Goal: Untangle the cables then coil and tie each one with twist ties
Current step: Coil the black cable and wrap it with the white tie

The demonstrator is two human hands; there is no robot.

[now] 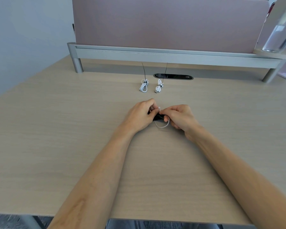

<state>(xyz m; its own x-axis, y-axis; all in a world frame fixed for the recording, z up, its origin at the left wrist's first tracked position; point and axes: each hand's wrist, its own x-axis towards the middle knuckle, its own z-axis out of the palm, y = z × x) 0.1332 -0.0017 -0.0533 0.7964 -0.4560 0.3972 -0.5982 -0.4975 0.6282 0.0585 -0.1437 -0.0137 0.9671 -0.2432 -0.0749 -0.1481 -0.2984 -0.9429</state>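
my left hand (141,115) is curled around a small black cable bundle (158,116), gripping it near the middle of the wooden table (73,129). my right hand (180,118) meets it from the other side, fingers bent and pinching a thin white tie (162,126). the tie loops out below the bundle toward me, and a short white tip shows on top where my thumbs come together. my fingers hide most of the bundle, so i cannot tell how far the tie wraps it. farther back on the table lie two coiled cables just beside each other: the left white cable (144,86) and the right white cable (158,87), its plug pointing toward me. each carries a black tie (144,71) round the coil, its long tail sticking up. behind them a dark oval cable port (173,76) sits in the tabletop, then a grey raised shelf (155,53), a pink divider panel (163,22), and a clear bottle (279,33) at the far right.
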